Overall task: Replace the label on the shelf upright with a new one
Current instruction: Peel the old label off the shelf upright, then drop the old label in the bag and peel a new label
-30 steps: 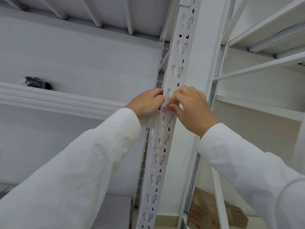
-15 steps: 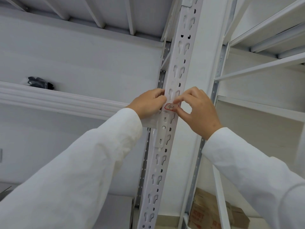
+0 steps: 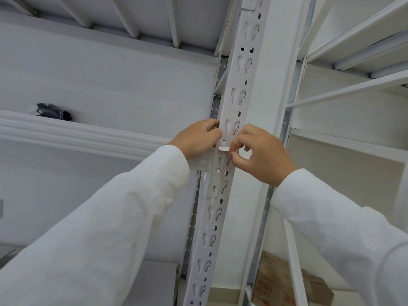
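Note:
The white slotted shelf upright (image 3: pixel 239 85) runs up the middle of the head view. A small label (image 3: pixel 224 148) sticks out from it, seen white side up, its one end pinched between thumb and finger of my right hand (image 3: pixel 260 154). My left hand (image 3: pixel 198 140) is curled against the upright's left edge, where the shelf beam meets it. Whether its fingers grip the upright or hold anything is hidden.
A white shelf beam (image 3: pixel 77 133) runs off to the left, with a dark bundled object (image 3: pixel 54 111) lying on that shelf. Cardboard boxes (image 3: pixel 287 283) sit low on the right. More white shelving (image 3: pixel 353 85) stands to the right.
The red-bordered label lay flat on the upright under my fingers. My right hand has since drawn it away to the right, and its white back now shows.

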{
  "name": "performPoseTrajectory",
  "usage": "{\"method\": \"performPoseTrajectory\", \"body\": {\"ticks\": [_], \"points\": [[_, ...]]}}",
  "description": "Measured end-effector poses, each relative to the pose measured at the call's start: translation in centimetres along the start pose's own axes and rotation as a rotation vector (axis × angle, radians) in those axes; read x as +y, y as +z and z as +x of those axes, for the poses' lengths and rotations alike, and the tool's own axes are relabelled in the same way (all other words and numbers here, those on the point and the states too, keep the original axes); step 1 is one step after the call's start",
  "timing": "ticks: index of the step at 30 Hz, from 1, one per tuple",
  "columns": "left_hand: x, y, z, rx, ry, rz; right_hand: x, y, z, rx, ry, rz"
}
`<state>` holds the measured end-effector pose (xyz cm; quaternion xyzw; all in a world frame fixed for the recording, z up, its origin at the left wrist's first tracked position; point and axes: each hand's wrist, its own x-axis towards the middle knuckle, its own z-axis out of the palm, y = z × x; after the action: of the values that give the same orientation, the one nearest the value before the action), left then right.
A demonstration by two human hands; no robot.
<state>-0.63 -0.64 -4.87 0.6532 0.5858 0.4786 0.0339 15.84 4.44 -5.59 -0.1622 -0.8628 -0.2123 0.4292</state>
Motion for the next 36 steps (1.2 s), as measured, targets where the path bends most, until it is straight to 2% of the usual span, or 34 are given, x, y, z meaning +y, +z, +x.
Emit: {"method": "performPoseTrajectory", "body": {"ticks": [3,6,12,16,19,21,24,27,29,30,33,36], "points": [[0.0,-0.1,0.0,-0.001,0.009,0.004,-0.2,0.0,-0.3,-0.029,-0.048,-0.008],[-0.1,0.0,0.1,0.004,0.024,0.009,-0.2,0.8,-1.7,-0.139,-0.127,-0.029],[0.0,0.2,-0.4,0.027,0.043,0.059,-0.2,1.2,-2.8,-0.108,-0.014,0.139],[0.1,0.4,-2.2,0.117,0.119,0.168,-2.5,1.6,-2.7,-0.155,-0.050,0.242],[-2.2,0.4,-6.1,0.191,0.265,-0.023,-4.9,2.8,-2.7,-0.234,-0.098,0.288],[-5.4,0.2,-10.0,0.259,0.271,-0.091,-6.6,4.5,-2.7,-0.302,-0.108,0.318],[-12.0,-0.2,-15.5,0.367,0.037,-0.065,-9.3,8.6,-2.4,-0.389,-0.068,0.424],[-18.6,-1.1,-18.3,0.443,-0.399,-0.044,-12.6,13.8,-2.7,-0.451,0.020,0.519],[-21.8,-2.0,-19.8,0.392,-0.711,-0.072,-14.9,17.7,-3.6,-0.508,0.089,0.582],[-23.2,-2.2,-20.5,0.345,-0.796,-0.046,-15.9,19.7,-4.2,-0.544,0.129,0.612],[-27.1,-2.9,-22.6,0.237,-0.916,0.251,-18.4,25.6,-6.0,-0.654,0.271,0.693],[-30.1,-3.9,-24.2,0.229,-0.983,0.459,-20.0,31.1,-7.5,-0.751,0.430,0.736]]}}
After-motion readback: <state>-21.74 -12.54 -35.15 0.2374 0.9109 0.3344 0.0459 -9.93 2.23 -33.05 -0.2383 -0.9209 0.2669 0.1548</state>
